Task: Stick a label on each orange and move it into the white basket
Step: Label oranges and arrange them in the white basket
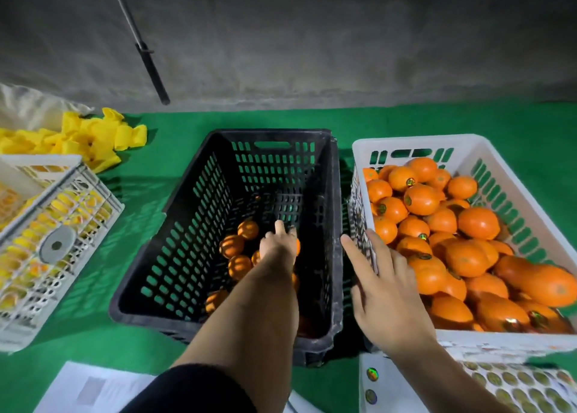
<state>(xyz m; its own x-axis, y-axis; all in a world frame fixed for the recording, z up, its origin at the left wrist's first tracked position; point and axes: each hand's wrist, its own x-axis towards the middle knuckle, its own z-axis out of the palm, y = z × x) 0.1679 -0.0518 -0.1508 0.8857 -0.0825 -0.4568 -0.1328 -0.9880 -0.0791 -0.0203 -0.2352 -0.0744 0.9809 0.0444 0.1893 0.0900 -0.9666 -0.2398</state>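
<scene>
My left hand (278, 244) is deep in the black basket (187, 222), on top of an orange (298, 247) of which only the edge shows at the hand's right side. Its fingers reach over the orange's far side. Several more oranges (231, 246) lie on the basket floor around it. My right hand (384, 284) is flat with spread fingers above the left rim of the white basket (415, 142), holding nothing. That basket is piled with oranges (468, 256), some showing round labels. Label sheets (512, 384) lie at the bottom right.
A white crate (62, 225) with yellow pieces stands at the left, with loose yellow foam nets (93, 138) behind it. White paper (93, 387) lies at the lower left. Green cloth (530, 122) covers the surface, and a grey wall with a dark rod (153, 72) rises behind.
</scene>
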